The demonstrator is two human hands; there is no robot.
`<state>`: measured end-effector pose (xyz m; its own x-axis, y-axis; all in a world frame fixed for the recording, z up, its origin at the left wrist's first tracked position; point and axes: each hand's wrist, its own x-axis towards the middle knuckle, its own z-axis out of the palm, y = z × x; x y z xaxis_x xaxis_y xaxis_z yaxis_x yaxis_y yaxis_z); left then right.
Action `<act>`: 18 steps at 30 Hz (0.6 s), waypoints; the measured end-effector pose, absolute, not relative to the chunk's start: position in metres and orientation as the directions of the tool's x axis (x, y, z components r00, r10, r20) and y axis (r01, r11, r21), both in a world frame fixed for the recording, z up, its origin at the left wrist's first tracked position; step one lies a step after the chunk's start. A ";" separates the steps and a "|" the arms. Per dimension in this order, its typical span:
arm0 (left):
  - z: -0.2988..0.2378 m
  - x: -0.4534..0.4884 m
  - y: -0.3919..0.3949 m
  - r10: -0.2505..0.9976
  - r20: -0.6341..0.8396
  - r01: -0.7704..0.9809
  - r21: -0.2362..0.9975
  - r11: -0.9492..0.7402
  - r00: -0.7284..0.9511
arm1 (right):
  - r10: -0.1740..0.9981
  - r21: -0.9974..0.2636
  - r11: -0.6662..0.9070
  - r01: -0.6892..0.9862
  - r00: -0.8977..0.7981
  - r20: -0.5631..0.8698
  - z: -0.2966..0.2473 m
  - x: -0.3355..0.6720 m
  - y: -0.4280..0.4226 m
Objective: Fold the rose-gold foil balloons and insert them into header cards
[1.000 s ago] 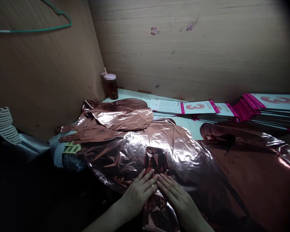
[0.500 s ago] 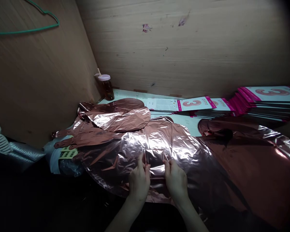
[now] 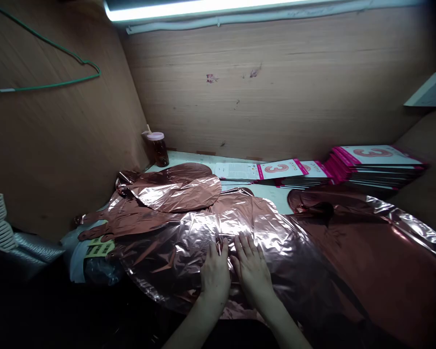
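Note:
Rose-gold foil balloons (image 3: 276, 271) lie flat and layered across the table in front of me. My left hand (image 3: 215, 272) rests on the foil with fingers stretched forward and slightly apart; a bit of dark, shiny foil shows between its fingertips. Beside it, my right hand (image 3: 253, 269) presses flat on the foil, fingers spread. The small folded foil piece is mostly hidden under the hands. Behind them, a smaller curved foil balloon (image 3: 181, 186) lies on the layers. Another large foil balloon (image 3: 378, 247) spreads to the right.
Printed cards (image 3: 280, 168) with pink edges lie along the back, and a taller card stack (image 3: 378, 160) stands right. A lidded drink cup (image 3: 159, 149) is in the back left corner. A labelled plastic bag (image 3: 98, 259) sits left, below a green hanger (image 3: 58, 85). A lamp (image 3: 203, 7) shines overhead.
Both hands have gone from pinching the sides of a folded foil piece to lying on it, closer together. The view has tilted up, showing the lamp.

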<state>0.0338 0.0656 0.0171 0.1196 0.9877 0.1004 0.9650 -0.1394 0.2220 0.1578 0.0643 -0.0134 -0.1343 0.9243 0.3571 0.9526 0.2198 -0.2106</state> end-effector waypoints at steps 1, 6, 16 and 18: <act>0.013 0.030 0.065 0.973 0.165 0.963 0.191 -0.191 0.160 | 0.930 -0.242 0.260 0.935 -0.176 0.321 -0.015 0.164 0.065; -0.001 0.006 0.072 0.846 0.292 0.864 0.105 -0.492 0.446 | 0.970 -0.553 0.036 0.832 0.104 0.220 -0.006 0.198 0.050; 0.006 0.002 0.075 0.850 0.187 0.857 0.066 -0.511 0.493 | 0.982 -0.590 -0.108 0.800 0.180 0.064 0.001 0.196 0.023; 0.007 0.004 0.076 0.858 0.153 0.861 0.066 -0.505 0.491 | 0.976 -0.585 -0.103 0.805 0.194 0.095 0.000 0.199 0.019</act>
<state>0.0036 0.0756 0.0070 0.4910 0.8576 0.1531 0.8608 -0.5046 0.0661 0.1989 0.0189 0.0003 0.1941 0.9764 0.0948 0.8048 -0.1032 -0.5845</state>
